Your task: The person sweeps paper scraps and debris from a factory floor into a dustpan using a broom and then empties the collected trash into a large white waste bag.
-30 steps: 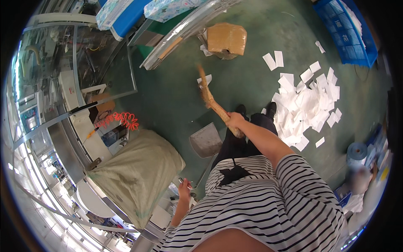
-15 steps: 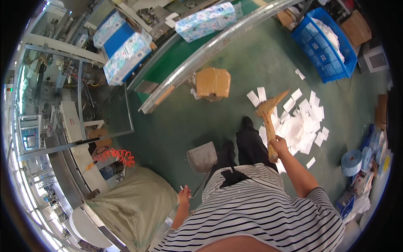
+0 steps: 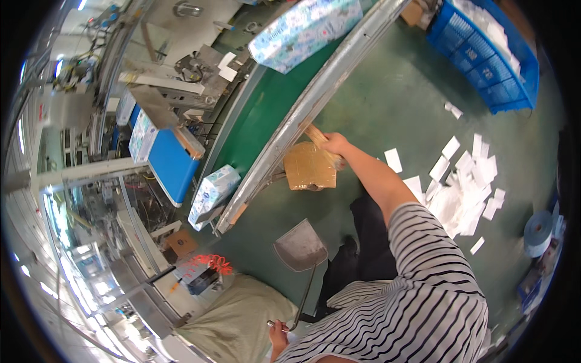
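My right hand (image 3: 334, 144) is closed round the handle of a short straw broom (image 3: 315, 135), my arm stretched forward. The broom's head is hidden under the rail of the conveyor (image 3: 260, 115). Just beneath that hand, a taped brown cardboard box (image 3: 310, 169) sits on the floor. Low in the view, my left hand (image 3: 279, 334) grips the thin bent handle of a metal dustpan (image 3: 301, 247). The grey pan lies near my feet, with no paper seen in it. White paper pieces (image 3: 469, 196) lie heaped and scattered on the floor to my right.
Floral packs (image 3: 305, 33) ride on the green belt, and a blue platform (image 3: 174, 160) juts from the machine at left. A blue crate (image 3: 484, 63) with white material stands far right. A pale green sack (image 3: 242, 323) and coiled red hose (image 3: 209, 264) are at lower left.
My right hand has swung the broom from beside the paper heap, forward and left, to the conveyor. The view has turned. A floral pack now sits at the belt's near end.
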Action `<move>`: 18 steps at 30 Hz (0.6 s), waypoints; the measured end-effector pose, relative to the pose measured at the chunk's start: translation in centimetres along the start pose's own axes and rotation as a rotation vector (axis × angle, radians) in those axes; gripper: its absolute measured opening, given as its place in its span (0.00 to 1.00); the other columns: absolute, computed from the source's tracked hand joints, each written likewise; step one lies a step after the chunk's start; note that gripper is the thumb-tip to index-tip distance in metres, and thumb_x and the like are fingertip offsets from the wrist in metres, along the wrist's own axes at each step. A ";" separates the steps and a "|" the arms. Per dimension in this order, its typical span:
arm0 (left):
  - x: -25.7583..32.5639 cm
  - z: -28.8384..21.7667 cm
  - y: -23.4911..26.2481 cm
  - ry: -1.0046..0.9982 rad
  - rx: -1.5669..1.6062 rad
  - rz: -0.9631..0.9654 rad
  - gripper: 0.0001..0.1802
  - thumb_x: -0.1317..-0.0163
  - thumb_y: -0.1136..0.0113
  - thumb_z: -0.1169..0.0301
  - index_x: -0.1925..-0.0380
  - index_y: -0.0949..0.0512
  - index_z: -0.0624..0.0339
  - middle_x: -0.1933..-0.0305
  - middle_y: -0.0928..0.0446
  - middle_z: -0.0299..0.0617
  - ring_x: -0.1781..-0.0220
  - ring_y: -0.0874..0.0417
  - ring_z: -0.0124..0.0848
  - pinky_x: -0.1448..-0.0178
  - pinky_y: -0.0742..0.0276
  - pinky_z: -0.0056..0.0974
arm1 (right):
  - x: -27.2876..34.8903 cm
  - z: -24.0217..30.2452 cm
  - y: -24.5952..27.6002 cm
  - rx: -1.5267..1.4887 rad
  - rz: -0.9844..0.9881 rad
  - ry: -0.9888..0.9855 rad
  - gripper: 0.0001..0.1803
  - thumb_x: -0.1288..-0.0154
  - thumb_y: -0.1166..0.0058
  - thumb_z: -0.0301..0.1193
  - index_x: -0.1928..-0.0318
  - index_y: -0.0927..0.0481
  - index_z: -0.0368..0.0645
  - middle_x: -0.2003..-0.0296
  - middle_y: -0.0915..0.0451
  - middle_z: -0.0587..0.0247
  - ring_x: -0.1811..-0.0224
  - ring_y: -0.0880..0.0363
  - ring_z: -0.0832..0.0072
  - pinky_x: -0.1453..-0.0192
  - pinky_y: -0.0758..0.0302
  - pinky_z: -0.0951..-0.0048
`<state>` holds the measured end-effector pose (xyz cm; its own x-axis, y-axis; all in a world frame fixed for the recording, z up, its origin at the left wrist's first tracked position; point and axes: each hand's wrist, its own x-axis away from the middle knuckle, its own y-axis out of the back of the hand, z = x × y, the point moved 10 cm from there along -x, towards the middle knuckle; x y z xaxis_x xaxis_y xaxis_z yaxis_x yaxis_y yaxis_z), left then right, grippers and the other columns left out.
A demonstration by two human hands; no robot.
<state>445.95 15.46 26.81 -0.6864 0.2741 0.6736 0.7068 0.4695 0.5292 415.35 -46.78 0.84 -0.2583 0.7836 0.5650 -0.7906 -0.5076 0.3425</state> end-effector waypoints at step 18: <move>-1.3 -7.8 -7.0 0.079 0.088 0.296 0.10 0.37 0.52 0.66 0.74 0.30 0.59 0.77 0.30 0.37 0.77 0.31 0.26 0.68 0.33 0.32 | 24.9 -22.3 7.9 -0.514 -0.391 -0.554 0.35 0.58 0.45 0.36 0.45 0.32 0.36 0.63 0.22 0.49 0.64 0.21 0.66 0.56 0.28 0.73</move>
<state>443.24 5.30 26.21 -0.4351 0.3449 0.8317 0.8539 0.4511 0.2597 390.28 -23.32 0.88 0.2885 0.5124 0.8088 -0.9550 0.0938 0.2812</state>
